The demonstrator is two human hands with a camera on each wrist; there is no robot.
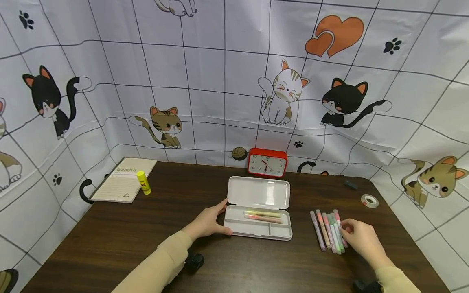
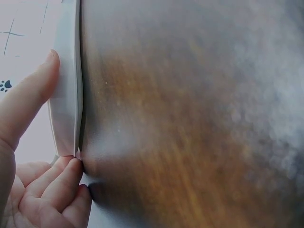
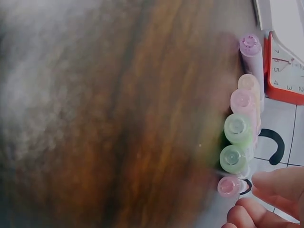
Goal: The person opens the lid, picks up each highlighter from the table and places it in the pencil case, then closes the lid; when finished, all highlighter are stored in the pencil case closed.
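Observation:
A white pencil case (image 1: 258,234) lies with its lid (image 1: 258,193) raised at the back. Inside its rear compartment rest a yellow marker (image 1: 263,213) and a peach one (image 1: 264,219). My left hand (image 1: 206,221) holds the case's left end, thumb at the front corner and fingers along the side. Off to the right, several pastel markers (image 1: 324,230) lie side by side in a row. At the row's right end my right hand (image 1: 360,238) pinches a pink marker (image 3: 229,186) between thumb and fingers; green markers (image 3: 237,128) lie beside it.
Behind the case stands a red clock (image 1: 268,162). At the back left, a yellow glue stick (image 1: 143,182) stands beside a notepad (image 1: 124,179). A tape roll (image 1: 369,201) and a small dark block (image 1: 350,185) lie at the back right. A cat-print sheet (image 1: 205,73) hangs behind the table.

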